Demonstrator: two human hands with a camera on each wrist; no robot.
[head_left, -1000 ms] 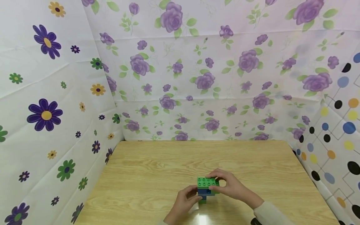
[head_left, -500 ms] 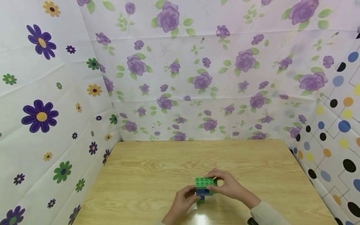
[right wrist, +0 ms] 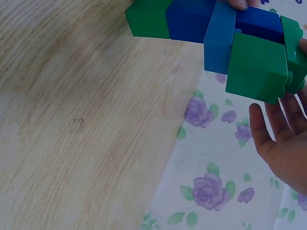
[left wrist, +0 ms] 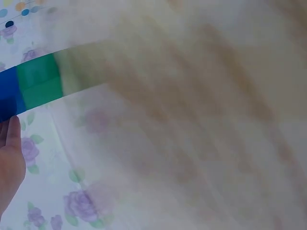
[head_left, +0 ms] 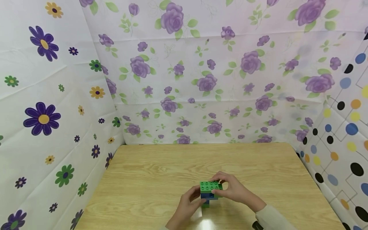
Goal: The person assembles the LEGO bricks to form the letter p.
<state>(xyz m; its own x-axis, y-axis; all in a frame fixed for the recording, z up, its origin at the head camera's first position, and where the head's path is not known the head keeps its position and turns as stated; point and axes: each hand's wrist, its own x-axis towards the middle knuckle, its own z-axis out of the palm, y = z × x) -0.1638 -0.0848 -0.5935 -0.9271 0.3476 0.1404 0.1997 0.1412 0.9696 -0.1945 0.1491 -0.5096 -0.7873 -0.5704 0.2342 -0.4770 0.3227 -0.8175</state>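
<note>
A stack of toy building bricks (head_left: 209,186) stands near the front of the table, with a studded green brick on top. Below it come a dark blue brick (right wrist: 261,23) and a lighter blue brick (right wrist: 220,43); a green brick (right wrist: 256,67) juts out to one side. A narrow column of a blue brick (right wrist: 191,20) and a green brick (right wrist: 148,19) forms the foot. My left hand (head_left: 188,204) grips the stack's left side, thumb in front. My right hand (head_left: 234,190) pinches the top green brick from the right, thumb at its near side.
The wood-grain table (head_left: 143,179) stretches out behind and to both sides of the stack. Patterned cloths hang around it: a purple rose cloth (head_left: 224,105) behind, a daisy cloth (head_left: 69,134) left, a dotted cloth (head_left: 342,137) right. A dark object (head_left: 256,225) sits by the right sleeve.
The fingers of my left hand have shifted slightly up along the stack. My right hand keeps its hold, and the bricks stay arranged as before. The head view has moved slightly.
</note>
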